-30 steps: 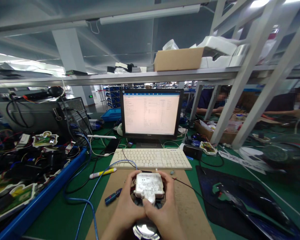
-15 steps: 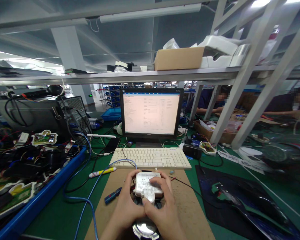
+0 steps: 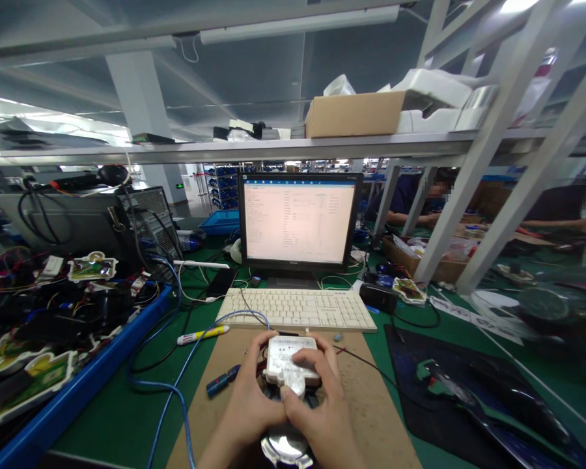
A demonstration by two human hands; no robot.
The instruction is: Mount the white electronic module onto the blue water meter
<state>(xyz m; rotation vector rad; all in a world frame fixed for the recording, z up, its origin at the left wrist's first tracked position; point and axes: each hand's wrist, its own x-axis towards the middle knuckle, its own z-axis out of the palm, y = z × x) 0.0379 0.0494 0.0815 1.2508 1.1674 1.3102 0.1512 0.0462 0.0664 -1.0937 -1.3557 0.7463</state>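
Observation:
Between my two hands is a white plastic module (image 3: pixel 289 355) with printed text on its face and a rounded lower end. My left hand (image 3: pixel 256 397) grips its left side, fingers curled round the far edge. On the right side, my right hand (image 3: pixel 320 397) is closed on it, with a finger bent over the face and the thumb at the rounded end. Below the hands shows a shiny silver round part (image 3: pixel 287 446); whether it is joined to the module is hidden. A dark blue cylindrical connector (image 3: pixel 219 384) lies left of my left hand on a brown board (image 3: pixel 371 404).
A white keyboard (image 3: pixel 297 309) and a monitor (image 3: pixel 300 225) stand beyond the hands. At left is a blue bin (image 3: pixel 102 378) full of parts; blue cable (image 3: pixel 176 384) and a yellow marker (image 3: pixel 202 335) lie nearby. Glossy dark panels (image 3: pixel 498 404) rest at right. Co-workers sit behind the rack.
The view has shifted slightly, so everything sits a little further right. Both hands keep the same hold on the white module.

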